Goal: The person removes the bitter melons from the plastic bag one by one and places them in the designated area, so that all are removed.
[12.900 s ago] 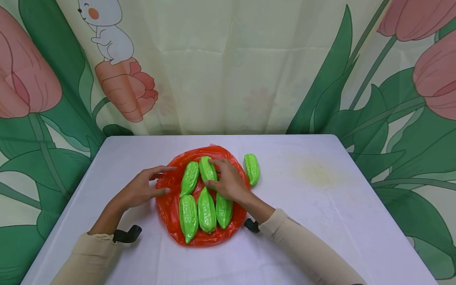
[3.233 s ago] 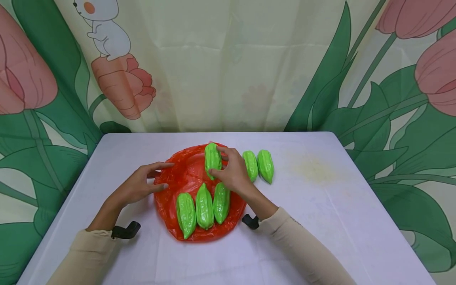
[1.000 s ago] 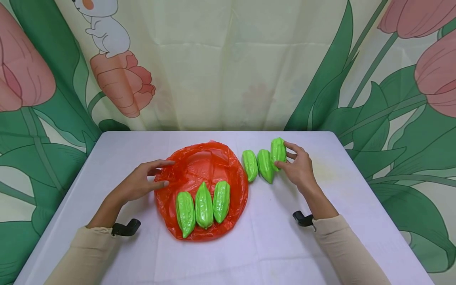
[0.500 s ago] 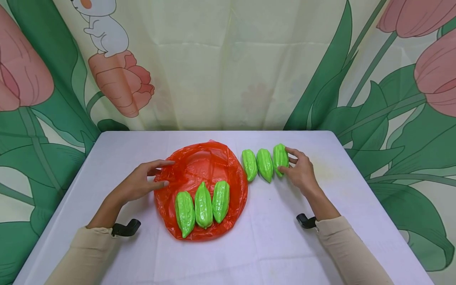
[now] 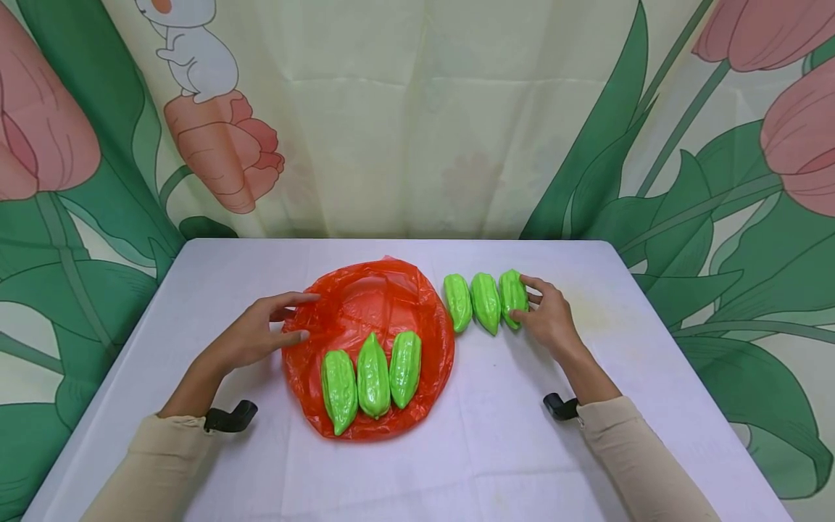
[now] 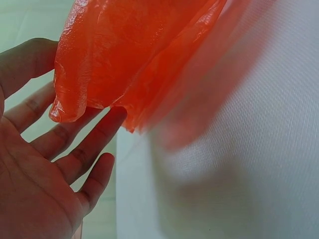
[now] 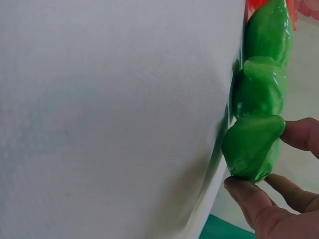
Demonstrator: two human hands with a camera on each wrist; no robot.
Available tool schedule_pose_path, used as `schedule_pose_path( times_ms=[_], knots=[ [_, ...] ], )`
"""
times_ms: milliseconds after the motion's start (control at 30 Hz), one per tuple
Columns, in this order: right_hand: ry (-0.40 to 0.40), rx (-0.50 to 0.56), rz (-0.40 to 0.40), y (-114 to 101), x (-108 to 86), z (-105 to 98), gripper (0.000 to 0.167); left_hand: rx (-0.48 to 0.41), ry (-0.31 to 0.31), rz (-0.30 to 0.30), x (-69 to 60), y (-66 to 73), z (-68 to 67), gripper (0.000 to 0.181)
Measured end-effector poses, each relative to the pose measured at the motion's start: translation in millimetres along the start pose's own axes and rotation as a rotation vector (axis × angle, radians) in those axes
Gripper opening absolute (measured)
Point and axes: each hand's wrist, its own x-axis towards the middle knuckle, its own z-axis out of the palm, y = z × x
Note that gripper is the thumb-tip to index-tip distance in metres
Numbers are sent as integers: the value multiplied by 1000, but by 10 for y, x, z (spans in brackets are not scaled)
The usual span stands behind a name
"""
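Note:
In the head view my right hand pinches a light-green, ridged bitter melon between thumb and fingers, at the right end of a short row. The middle bitter melon and the left one stand close beside it on the table. In the right wrist view, the thumb and fingers are on either side of the end bitter melon. My left hand rests at the left edge of a round container covered in red plastic, fingers loosely extended. The left wrist view shows its fingertips touching the red plastic.
Three more bitter melons lie side by side in the near half of the red container, including the middle one. White cloth covers the table. A printed curtain hangs behind the far edge.
My right hand has carried a third bitter melon from the red container and lowered it at the right end of the row. Earlier, two others went the same way. The left hand has stayed put.

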Motion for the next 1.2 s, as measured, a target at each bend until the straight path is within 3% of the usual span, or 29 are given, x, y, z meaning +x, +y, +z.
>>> schedule_pose_path(
  times_ms=[933, 1200],
  knots=[
    [-25, -32, -5, 0, 37, -21, 84, -2, -2, 1, 18, 0, -11, 63],
    [23, 5, -4, -49, -24, -40, 84, -7, -3, -1, 6, -1, -16, 63]
  ],
)
